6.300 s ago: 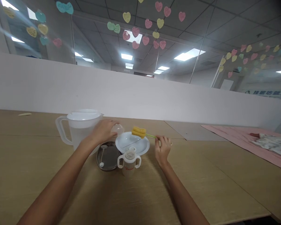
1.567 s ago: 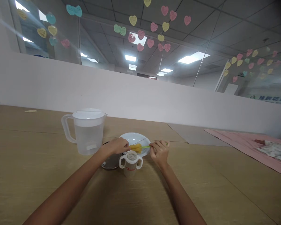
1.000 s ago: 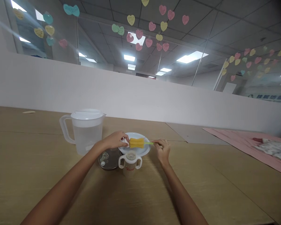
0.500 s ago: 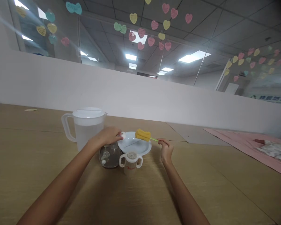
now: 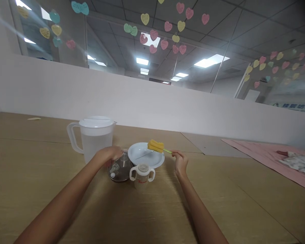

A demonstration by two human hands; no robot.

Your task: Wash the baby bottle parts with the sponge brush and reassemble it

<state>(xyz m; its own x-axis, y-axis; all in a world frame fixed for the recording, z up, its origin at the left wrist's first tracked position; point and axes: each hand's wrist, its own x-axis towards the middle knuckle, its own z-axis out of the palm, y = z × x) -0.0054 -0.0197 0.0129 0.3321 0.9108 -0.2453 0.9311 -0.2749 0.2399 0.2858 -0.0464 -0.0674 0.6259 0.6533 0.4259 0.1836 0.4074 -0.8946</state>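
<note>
Right hand [image 5: 180, 162] is being kept pinched on the sponge brush [image 5: 156, 146], now lifted over the white plate [image 5: 144, 158]; left hand [image 5: 109, 155], moved to nine o'clock, is being lowered over the steel dish [image 5: 118, 168], fingers curled.

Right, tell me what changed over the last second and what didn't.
The right hand lifted the yellow sponge brush away from the left hand and up over the white plate. The left hand drew back toward the metal dish, bringing a clear part that is hard to make out. The pitcher and handled baby bottle stayed put.
</note>
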